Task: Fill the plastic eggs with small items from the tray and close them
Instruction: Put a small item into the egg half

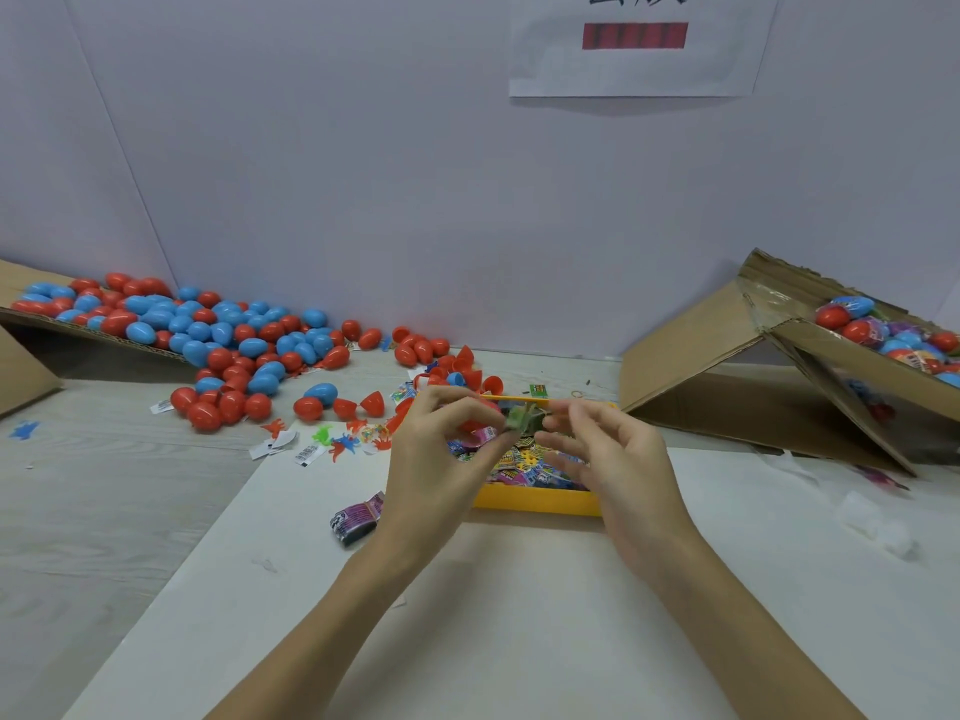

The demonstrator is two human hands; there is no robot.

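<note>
Both hands, left (441,459) and right (602,459), pinch a blurred green item (521,419) above the tray (535,501); eggs (218,335) lie left.

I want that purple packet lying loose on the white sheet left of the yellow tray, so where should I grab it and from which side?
Pinch the purple packet across its narrow width near the middle, coming from above with the left hand, which is nearer. It looks to lie flat and clear of the tray, curling a little at one end, so its long edges seem open to fingers.
</note>
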